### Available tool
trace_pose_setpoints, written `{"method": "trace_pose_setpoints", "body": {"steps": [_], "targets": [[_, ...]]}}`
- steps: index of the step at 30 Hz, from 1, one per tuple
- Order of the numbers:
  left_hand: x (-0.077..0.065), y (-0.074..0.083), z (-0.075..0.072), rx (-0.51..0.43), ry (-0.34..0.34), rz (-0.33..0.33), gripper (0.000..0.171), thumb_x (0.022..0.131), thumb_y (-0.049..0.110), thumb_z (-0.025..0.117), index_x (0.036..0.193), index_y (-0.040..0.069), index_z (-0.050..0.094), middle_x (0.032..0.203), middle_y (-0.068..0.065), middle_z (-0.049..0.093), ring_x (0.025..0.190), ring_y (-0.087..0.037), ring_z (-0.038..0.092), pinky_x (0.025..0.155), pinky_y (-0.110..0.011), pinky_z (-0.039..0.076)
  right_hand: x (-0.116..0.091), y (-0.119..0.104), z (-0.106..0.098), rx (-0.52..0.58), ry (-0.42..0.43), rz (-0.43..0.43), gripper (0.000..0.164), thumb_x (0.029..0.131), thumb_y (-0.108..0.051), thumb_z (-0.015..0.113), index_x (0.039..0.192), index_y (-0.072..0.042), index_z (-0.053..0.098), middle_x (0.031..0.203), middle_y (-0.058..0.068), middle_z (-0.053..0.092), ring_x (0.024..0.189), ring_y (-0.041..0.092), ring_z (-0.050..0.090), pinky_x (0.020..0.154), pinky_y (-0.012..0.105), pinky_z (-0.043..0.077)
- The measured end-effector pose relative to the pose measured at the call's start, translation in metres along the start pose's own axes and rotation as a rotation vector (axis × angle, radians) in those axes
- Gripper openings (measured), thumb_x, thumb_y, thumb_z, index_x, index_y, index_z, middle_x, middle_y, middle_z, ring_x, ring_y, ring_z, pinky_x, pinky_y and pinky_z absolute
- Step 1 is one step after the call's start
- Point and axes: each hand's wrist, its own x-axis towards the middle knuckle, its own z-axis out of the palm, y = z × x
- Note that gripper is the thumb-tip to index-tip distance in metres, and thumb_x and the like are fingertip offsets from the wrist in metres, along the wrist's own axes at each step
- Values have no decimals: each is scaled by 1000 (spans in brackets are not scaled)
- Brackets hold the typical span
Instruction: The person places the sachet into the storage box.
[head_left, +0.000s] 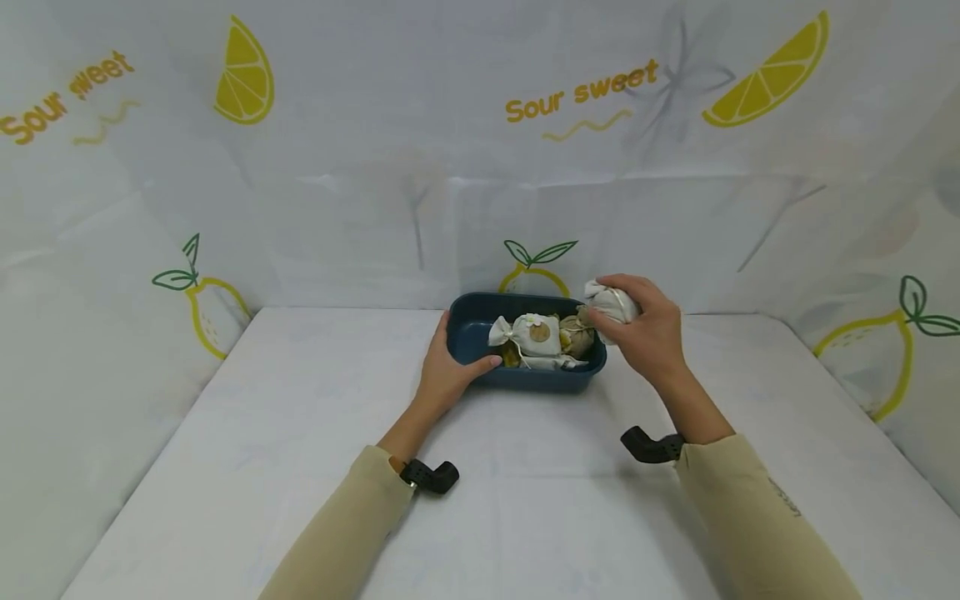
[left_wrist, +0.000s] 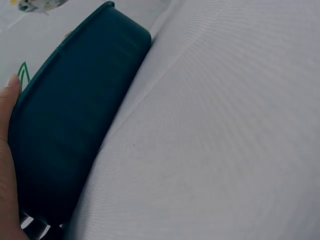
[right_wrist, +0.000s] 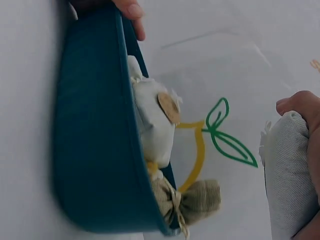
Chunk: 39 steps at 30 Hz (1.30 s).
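Observation:
A dark blue plastic tub (head_left: pixel 536 381) stands at the far side of the table, close to the backdrop. My left hand (head_left: pixel 442 371) grips its left end, the thumb over the front rim. Up at the tub's right end, my right hand (head_left: pixel 652 329) holds a white cloth sachet (head_left: pixel 613 305) tied with a cord. Inside lie a white sachet (right_wrist: pixel 152 120) with a round brown tag and a tan sachet (right_wrist: pixel 200 202) tied at the neck, which pokes above the rim in the right wrist view. Other white and yellowish pieces show beneath them, partly hidden.
A white cloth covers the table (head_left: pixel 495 500). Behind and at both sides hangs a pale backdrop (head_left: pixel 360 233) printed with lemons. Each wrist wears a black camera mount (head_left: pixel 431 477) below a beige sleeve (head_left: pixel 337 533).

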Motion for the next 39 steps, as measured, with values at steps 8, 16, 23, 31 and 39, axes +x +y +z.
{"method": "trace_pose_setpoints", "body": {"steps": [8, 16, 23, 31, 39], "targets": [[4, 4, -4, -7, -30, 19, 136, 65, 80, 77, 165, 16, 10, 171, -9, 17, 158, -32, 19, 124, -59, 23, 18, -25, 45, 84, -172, -167, 44, 81, -9, 85, 124, -8, 71, 129, 14, 66, 112, 32, 66, 81, 47, 59], [6, 6, -6, -40, -40, 50, 144, 60, 85, 74, 164, 12, 8, 171, -11, 15, 157, -33, 18, 124, -60, 23, 19, -27, 96, 111, -474, -187, 46, 85, -20, 83, 129, -13, 69, 134, 11, 64, 113, 29, 64, 86, 44, 58], [7, 5, -7, -51, -56, 76, 150, 55, 90, 70, 164, 10, 5, 171, -10, 15, 158, -32, 17, 124, -59, 23, 21, -27, 109, -103, -834, -247, 42, 103, -33, 58, 142, -17, 61, 150, 9, 54, 141, 31, 50, 118, 54, 37], [6, 3, -5, -62, -62, 70, 146, 59, 87, 72, 164, 11, 4, 171, -9, 12, 158, -32, 15, 125, -59, 22, 20, -27, 111, -282, -999, -291, 46, 112, -30, 30, 143, -14, 59, 156, 11, 49, 148, 32, 41, 128, 56, 14], [2, -4, -3, -43, -46, 47, 138, 66, 74, 81, 164, 10, 8, 171, -12, 15, 158, -34, 17, 124, -59, 23, 7, -15, 109, -67, -697, -165, 39, 108, -29, 49, 138, -10, 63, 147, 11, 59, 135, 30, 56, 115, 52, 42]]}}
